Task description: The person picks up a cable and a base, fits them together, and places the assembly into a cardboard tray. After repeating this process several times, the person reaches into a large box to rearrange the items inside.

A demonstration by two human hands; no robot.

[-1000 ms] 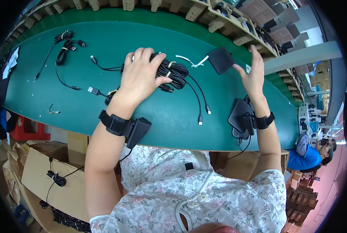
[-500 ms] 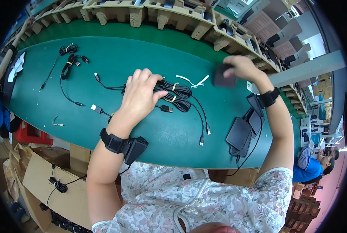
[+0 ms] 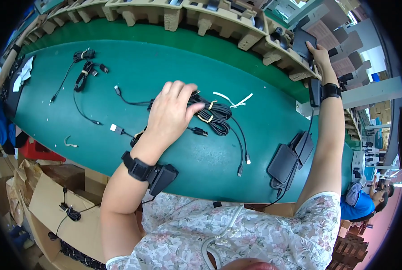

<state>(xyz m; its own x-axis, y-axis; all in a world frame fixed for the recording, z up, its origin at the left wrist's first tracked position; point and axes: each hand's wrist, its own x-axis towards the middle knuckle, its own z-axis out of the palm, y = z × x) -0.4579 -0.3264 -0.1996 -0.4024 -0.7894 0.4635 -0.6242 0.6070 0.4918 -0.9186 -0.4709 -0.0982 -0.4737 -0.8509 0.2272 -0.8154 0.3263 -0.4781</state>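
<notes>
My left hand lies over the coiled black USB cables, its fingers loosely bent and its thumb apart from them. Tan bands tie the coils, and part of the bundle is hidden under the palm. Loose cable ends stick out on both sides of it. At the far right my right hand grips a flat dark rectangular case by its edge, over the end of a moulded cardboard tray. A white twist tie lies on the green table to the right of the coils.
More tied black cables lie at the table's left. Several dark flat pouches and a thin cord rest near the right edge. A metal post stands beside my right forearm. An open carton is below left; another person's arm reaches in at far left.
My right hand has carried the dark case from the tabletop up and right to the cardboard tray. My left hand stays on the cables. The whole view has shifted slightly.
</notes>
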